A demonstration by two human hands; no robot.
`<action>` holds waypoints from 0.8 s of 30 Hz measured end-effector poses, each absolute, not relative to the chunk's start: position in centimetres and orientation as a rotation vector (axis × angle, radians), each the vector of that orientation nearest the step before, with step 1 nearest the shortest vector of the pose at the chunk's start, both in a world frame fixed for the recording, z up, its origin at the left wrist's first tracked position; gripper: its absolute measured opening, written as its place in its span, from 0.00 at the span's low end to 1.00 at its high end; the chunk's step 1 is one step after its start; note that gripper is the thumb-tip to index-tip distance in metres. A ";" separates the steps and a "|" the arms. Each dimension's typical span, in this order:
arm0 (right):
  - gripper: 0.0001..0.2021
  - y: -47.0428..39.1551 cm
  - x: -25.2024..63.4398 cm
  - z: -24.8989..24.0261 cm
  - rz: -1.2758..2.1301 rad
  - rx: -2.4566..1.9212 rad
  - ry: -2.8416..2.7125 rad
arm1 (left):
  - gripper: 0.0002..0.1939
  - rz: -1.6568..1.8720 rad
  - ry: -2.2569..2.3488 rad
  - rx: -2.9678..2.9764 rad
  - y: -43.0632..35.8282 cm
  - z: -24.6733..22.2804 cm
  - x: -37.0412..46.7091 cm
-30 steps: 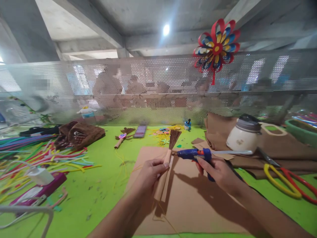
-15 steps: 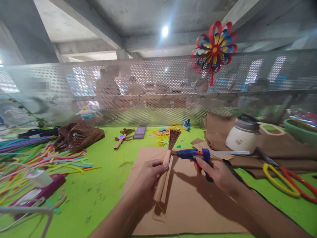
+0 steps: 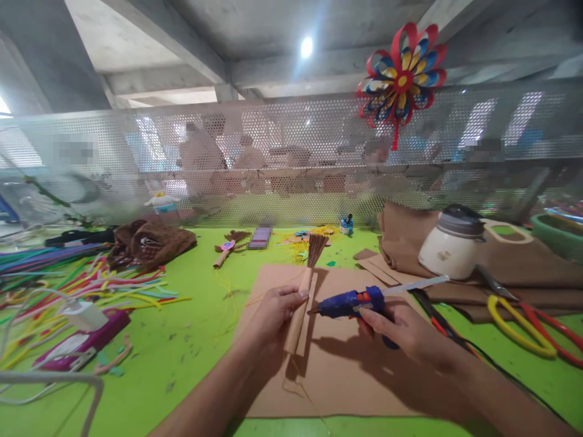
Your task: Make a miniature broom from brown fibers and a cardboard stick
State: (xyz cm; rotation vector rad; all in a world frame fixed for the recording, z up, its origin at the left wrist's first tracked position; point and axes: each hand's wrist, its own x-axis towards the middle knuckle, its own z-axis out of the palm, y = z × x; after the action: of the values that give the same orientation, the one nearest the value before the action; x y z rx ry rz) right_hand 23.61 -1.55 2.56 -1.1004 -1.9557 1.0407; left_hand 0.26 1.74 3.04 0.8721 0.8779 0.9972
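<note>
A rolled brown paper tube (image 3: 298, 325) with a fringed brown bundle (image 3: 316, 250) fanning from its top is held by my left hand (image 3: 277, 312), thumb on the paper's edge. My right hand (image 3: 396, 325) grips a blue glue gun (image 3: 350, 302) with a clear glue stick (image 3: 416, 284) in its back. The gun's nozzle points left, close to the tube's right edge partway down; whether it touches cannot be told. Below both hands lies a brown board (image 3: 359, 388), and a thin yellow string (image 3: 298, 388) trails under the tube.
A finished-looking paper piece (image 3: 225, 249) lies behind. Yellow-and-red scissors (image 3: 519, 331), a white jug (image 3: 450, 246) and folded brown cloth (image 3: 401, 243) are at the right. Colourful strips (image 3: 136, 291), a power strip (image 3: 86, 343) and brown fabric (image 3: 150, 243) lie left. A cable runs beside my right forearm.
The glue gun's nozzle has moved down along the tube from near the fringed bundle, with my right hand. My left hand keeps its hold. The view has shifted slightly.
</note>
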 end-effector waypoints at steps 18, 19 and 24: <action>0.20 -2.4 23.3 2.9 0.996 -1.117 -1.978 | 0.01 1.074 0.873 0.737 1.6 3.1 0.8; 0.20 -2.4 23.2 2.9 0.974 -1.119 -1.971 | 0.01 1.065 0.875 0.754 1.5 3.2 0.8; 0.19 -2.6 23.0 3.2 0.931 -1.124 -1.985 | 0.02 1.044 0.868 0.826 0.8 3.9 1.2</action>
State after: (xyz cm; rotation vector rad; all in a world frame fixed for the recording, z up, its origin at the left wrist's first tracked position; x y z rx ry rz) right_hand 22.99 -2.57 3.24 -1.1240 -1.9848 0.9308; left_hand 1.22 0.77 3.89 0.8264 0.8682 1.0439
